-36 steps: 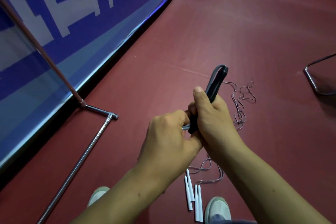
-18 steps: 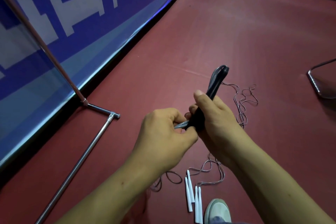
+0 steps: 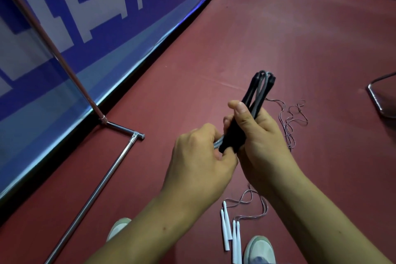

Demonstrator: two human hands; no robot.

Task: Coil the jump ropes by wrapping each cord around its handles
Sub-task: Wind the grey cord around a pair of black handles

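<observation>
My right hand (image 3: 255,137) grips the two black handles (image 3: 257,94) of a jump rope, held together and pointing up and away, thumb pressed along them. A grey cord loops over their top ends. My left hand (image 3: 199,156) pinches the grey cord (image 3: 218,143) at the lower end of the handles, right against my right hand. On the red floor below lie white handles (image 3: 225,227) of other ropes, side by side, with thin pinkish cord (image 3: 291,120) trailing from them past my right wrist.
A chrome stand with a slanted pole and floor bar (image 3: 102,184) sits at the left, in front of a blue and white banner (image 3: 85,17). My shoes (image 3: 259,248) are at the bottom edge. A metal frame (image 3: 379,96) shows at the right edge.
The cord end hanging below my left hand half a second ago is gone from view. My left hand has shifted right, closer to the handle base; the handles have turned, showing both.
</observation>
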